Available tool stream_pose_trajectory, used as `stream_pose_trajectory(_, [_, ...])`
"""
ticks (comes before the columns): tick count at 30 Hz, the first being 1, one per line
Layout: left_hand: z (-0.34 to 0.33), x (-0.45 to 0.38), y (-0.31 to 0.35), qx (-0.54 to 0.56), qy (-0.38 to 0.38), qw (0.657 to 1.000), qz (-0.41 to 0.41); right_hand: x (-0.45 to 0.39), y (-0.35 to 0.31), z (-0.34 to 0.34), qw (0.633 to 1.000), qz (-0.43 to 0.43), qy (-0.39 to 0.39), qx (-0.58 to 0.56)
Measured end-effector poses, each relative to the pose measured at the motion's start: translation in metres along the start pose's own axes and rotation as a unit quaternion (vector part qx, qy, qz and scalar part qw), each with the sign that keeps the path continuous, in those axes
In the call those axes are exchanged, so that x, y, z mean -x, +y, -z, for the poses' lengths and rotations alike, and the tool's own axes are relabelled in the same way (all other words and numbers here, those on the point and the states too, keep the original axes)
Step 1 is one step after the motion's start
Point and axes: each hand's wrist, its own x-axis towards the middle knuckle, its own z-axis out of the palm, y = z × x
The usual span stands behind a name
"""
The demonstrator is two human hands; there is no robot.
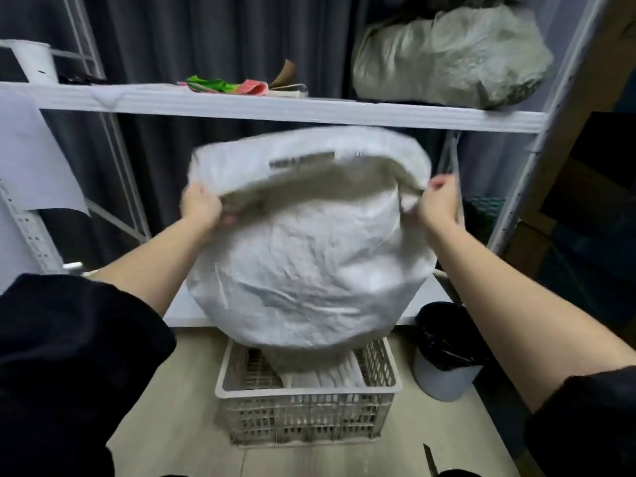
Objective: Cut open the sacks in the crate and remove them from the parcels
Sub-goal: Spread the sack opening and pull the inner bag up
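- The left hand [201, 208] has its grip closed on the left rim of a white woven sack [309, 256], fingers curled round the fabric.
- The right hand [438, 199] pinches the right rim of the same sack, holding its mouth stretched wide.
- The sack hangs bulging above a pale plastic crate [306, 418] on the floor; its bottom dips into the crate.
- Another white sack [327, 375] lies inside the crate.
- A bin with a black liner [444, 349] stands just right of the crate.
- A grey stuffed sack [451, 53] sits on the shelf [275, 108] above.
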Motion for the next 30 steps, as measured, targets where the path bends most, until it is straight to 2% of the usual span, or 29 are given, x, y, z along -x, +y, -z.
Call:
stream_pose_trajectory(1, [0.001, -0.001, -0.007, 0.030, -0.033, 0.996, 0.073, 0.002, 0.014, 0.000, 0.998, -0.043, -0.039, 0.029])
stream_pose_trajectory(2, [0.004, -0.004, -0.006, 0.063, -0.037, 0.987, 0.141, 0.002, 0.019, 0.002, 0.996, -0.077, -0.042, 0.034])
stream_pose_trajectory(3, [0.007, -0.007, 0.001, 0.105, -0.021, 0.980, 0.168, 0.000, 0.017, 0.005, 0.996, -0.090, -0.022, 0.020])
stream_pose_trajectory(6, [0.004, -0.006, 0.021, 0.191, 0.040, 0.973, 0.123, -0.007, -0.003, 0.007, 0.990, -0.095, 0.054, -0.087])
stream_pose_trajectory(8, [-0.002, 0.010, 0.019, 0.172, 0.063, 0.981, 0.064, 0.000, -0.004, 0.007, 0.981, -0.086, 0.089, -0.146])
stream_pose_trajectory(9, [-0.003, 0.015, 0.009, 0.160, 0.047, 0.984, 0.057, 0.007, 0.001, 0.009, 0.983, -0.082, 0.090, -0.140])
stream_pose_trajectory(11, [-0.003, 0.020, -0.005, 0.165, 0.008, 0.982, 0.094, 0.014, 0.022, 0.011, 0.992, -0.074, 0.042, -0.096])
stream_pose_trajectory(13, [-0.001, 0.017, -0.009, 0.183, -0.002, 0.976, 0.117, 0.013, 0.036, 0.018, 0.995, -0.066, -0.044, -0.059])
stream_pose_trajectory(16, [0.003, 0.019, -0.011, 0.179, -0.006, 0.979, 0.093, 0.005, 0.040, 0.035, 0.983, -0.025, -0.139, 0.113])
stream_pose_trajectory(18, [0.001, 0.023, -0.015, 0.180, -0.019, 0.980, 0.081, 0.002, 0.041, 0.044, 0.946, 0.017, -0.199, 0.254])
stream_pose_trajectory(20, [0.001, 0.027, -0.014, 0.192, -0.037, 0.978, 0.072, 0.006, 0.044, 0.048, 0.896, 0.036, -0.285, 0.340])
stream_pose_trajectory(22, [0.003, 0.029, -0.014, 0.178, -0.078, 0.980, 0.046, 0.009, 0.050, 0.046, 0.825, 0.072, -0.344, 0.443])
stream_pose_trajectory(24, [0.005, 0.029, -0.022, 0.043, -0.121, 0.991, -0.029, 0.015, 0.056, 0.041, 0.739, 0.163, -0.319, 0.570])
stream_pose_trajectory(25, [0.008, 0.031, -0.025, -0.028, -0.149, 0.986, -0.066, 0.020, 0.060, 0.039, 0.707, 0.209, -0.304, 0.604])
stream_pose_trajectory(28, [0.022, 0.038, -0.036, -0.174, -0.258, 0.935, -0.172, 0.038, 0.079, 0.026, 0.661, 0.264, -0.365, 0.600])
stream_pose_trajectory(30, [0.031, 0.042, -0.035, -0.314, -0.290, 0.871, -0.244, 0.051, 0.095, 0.014, 0.652, 0.258, -0.390, 0.596])
